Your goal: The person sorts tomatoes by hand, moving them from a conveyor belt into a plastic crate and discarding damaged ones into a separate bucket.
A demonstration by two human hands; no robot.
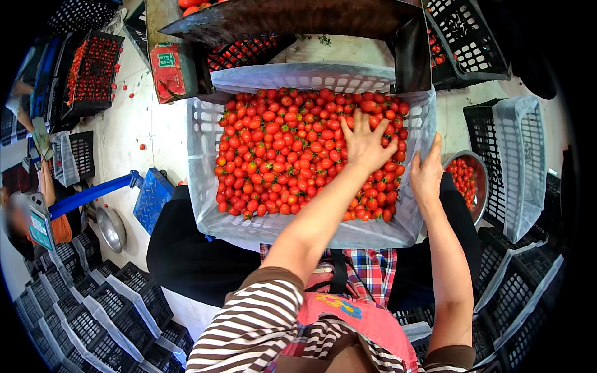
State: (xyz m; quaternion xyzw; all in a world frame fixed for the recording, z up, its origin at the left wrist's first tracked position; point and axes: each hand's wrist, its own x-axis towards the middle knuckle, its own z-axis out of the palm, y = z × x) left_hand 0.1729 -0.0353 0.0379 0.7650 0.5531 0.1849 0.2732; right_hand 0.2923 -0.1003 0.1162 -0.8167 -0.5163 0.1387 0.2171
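A crate lined with thin white sheeting (pixel 298 233) stands before me between my knees. Cherry tomatoes (pixel 275 154), red and some with green stems, fill it in a broad layer. My left hand (pixel 368 143) reaches across and lies palm down on the tomatoes at the right, fingers spread, grasping none that I can see. At the crate's right side, my right hand (pixel 426 175) holds the lined rim, thumb on the inner side and fingers along the outside.
A dark metal chute (pixel 298 18) overhangs the crate's far side. A metal bowl of tomatoes (pixel 482 186) is at the right. Stacked black crates (pixel 116 317) stand lower left. Left are a blue platform scale (pixel 154 200), an empty metal bowl (pixel 111 228) and another person (pixel 63 228).
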